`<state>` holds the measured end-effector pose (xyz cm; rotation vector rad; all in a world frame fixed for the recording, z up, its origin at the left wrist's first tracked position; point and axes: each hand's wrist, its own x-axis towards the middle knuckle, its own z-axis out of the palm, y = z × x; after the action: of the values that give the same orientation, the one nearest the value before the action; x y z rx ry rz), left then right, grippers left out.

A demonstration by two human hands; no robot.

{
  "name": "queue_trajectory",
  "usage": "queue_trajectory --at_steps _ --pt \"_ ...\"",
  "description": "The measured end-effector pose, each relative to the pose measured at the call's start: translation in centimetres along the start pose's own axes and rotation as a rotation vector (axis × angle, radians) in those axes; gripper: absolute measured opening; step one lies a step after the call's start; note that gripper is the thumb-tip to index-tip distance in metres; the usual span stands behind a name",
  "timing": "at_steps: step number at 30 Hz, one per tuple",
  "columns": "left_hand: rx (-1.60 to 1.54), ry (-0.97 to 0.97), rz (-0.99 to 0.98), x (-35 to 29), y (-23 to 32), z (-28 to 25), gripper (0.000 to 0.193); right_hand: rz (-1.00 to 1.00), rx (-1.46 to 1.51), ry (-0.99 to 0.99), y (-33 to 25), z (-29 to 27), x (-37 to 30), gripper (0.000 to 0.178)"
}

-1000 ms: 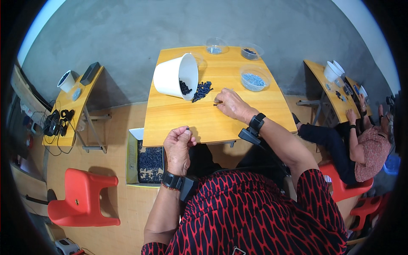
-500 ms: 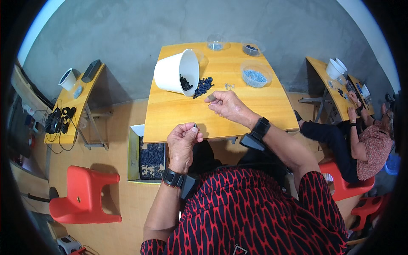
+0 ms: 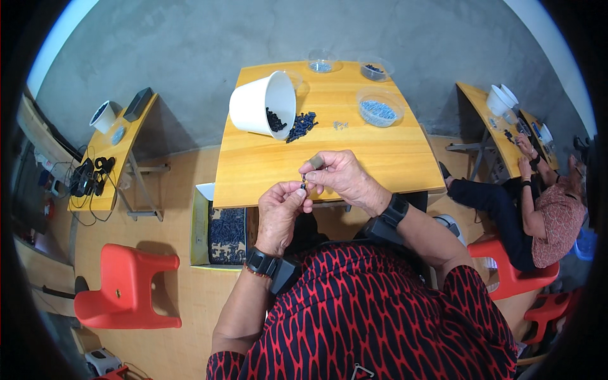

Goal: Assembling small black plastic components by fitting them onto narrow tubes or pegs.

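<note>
My left hand (image 3: 280, 212) pinches a small black cylindrical part (image 3: 303, 186) between thumb and fingers, just off the table's front edge. Directly above it, the fingertips of my right hand (image 3: 342, 177) hold a tiny metal piece (image 3: 304, 178) at the black part's upper end; its exact kind is too small to tell. A drab finger cover (image 3: 316, 163) sits on one right fingertip. Beyond my hands, a pile of small black parts (image 3: 303, 126) lies at the mouth of a white bucket (image 3: 250, 111) tipped on its side. Some small silvery pieces (image 3: 341, 125) lie to its right.
Clear bowls (image 3: 400, 107) stand along the right and far side of the wooden table (image 3: 266, 183). A carton (image 3: 199, 253) of black parts sits on the floor at left, near a red chair (image 3: 126, 285). At right another person (image 3: 557, 215) works at a separate table.
My right hand has come down from above the table to my left hand, which has shifted slightly right. The fingertips of both now meet at the black part.
</note>
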<state>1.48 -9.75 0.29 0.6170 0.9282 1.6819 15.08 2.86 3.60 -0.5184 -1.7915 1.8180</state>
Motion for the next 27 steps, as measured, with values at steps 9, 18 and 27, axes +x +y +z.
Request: queue_trajectory --at_steps 9,18,27 --pt "0.000 -0.006 -0.024 0.14 -0.33 -0.04 0.011 0.004 0.003 -0.002 0.52 -0.16 -0.50 0.013" --pt "-0.013 -0.012 -0.018 -0.02 -0.34 -0.17 0.011 -0.090 -0.092 -0.013 0.82 -0.08 -0.56 0.013" --pt "0.047 0.010 0.038 -0.28 -0.32 0.38 0.010 -0.124 -0.112 -0.010 0.45 0.32 -0.64 0.007"
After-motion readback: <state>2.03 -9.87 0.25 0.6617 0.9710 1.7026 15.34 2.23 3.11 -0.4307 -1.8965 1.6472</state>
